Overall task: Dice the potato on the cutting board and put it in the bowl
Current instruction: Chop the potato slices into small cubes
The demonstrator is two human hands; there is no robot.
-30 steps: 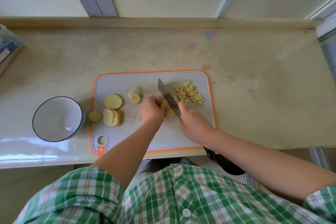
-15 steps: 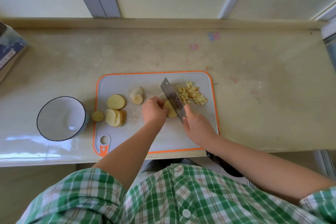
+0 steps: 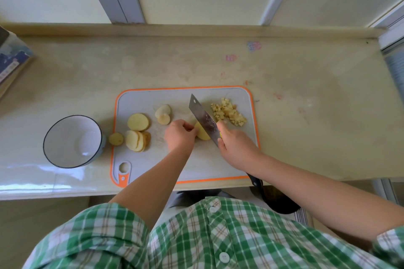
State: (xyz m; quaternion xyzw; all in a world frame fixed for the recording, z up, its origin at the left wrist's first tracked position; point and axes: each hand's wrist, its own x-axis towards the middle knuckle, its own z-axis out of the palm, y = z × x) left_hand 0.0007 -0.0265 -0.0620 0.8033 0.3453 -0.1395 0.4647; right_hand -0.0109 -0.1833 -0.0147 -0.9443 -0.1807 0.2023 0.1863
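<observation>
On the grey, orange-rimmed cutting board (image 3: 196,98) my left hand (image 3: 180,135) holds down a potato slice (image 3: 202,134) with curled fingers. My right hand (image 3: 235,144) grips a cleaver (image 3: 203,118) whose blade stands against the right side of that slice. A heap of diced potato (image 3: 228,111) lies at the board's far right. Loose slices sit to the left: a round one (image 3: 138,121), an overlapping stack (image 3: 137,141), two small pieces (image 3: 162,113) and an end piece (image 3: 116,138) at the board's left rim. The white bowl (image 3: 55,137) with a dark rim stands left of the board, with no potato in it.
The pale counter (image 3: 306,116) runs to a raised back ledge below window frames. A box (image 3: 13,61) leans at the far left edge. The counter's front edge is just below the board, and a dark shoe (image 3: 277,201) shows on the floor.
The cleaver has shifted slightly along the potato slice, and my left hand has stayed on the slice. The rest of the board looks the same.
</observation>
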